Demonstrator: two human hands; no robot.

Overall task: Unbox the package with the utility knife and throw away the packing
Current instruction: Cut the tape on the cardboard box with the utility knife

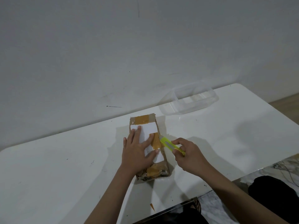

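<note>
Box: cardboard box (159,156) lies flat on the white table (64,172), long axis running away from the person, near the table's middle. White label on top, brown tape (142,119) across the far end, a second tape patch by the right edge, more crumpled tape at the near end. Still sealed, by the look of it.

Left hand: left hand (137,152) lies palm down on the box top, fingers (138,131) straight and spread over the label, gripping nothing. Likely there to pin the box so it cannot slide under the blade's push.

Right hand: right hand (190,156) has its fingers curled round the rear of the yellow-green knife (171,145), just right of the box.

Knife: tip points at the box's right edge, next to the middle tape patch. Cannot tell if the blade is out or already in the tape. Low angle suggests a slit along the side seam, not a stab into the contents.

Stage: early, judged from the tape all in place; cutting about to start or just started.

Risk: left thumb sits near the tape patch, close to the knife's line; worth keeping clear.

Tub: clear plastic tub (194,101) stands well apart at the far right of the table; purpose unclear.

Scrap: small orange sliver (152,206) lies by the near table edge.
</note>
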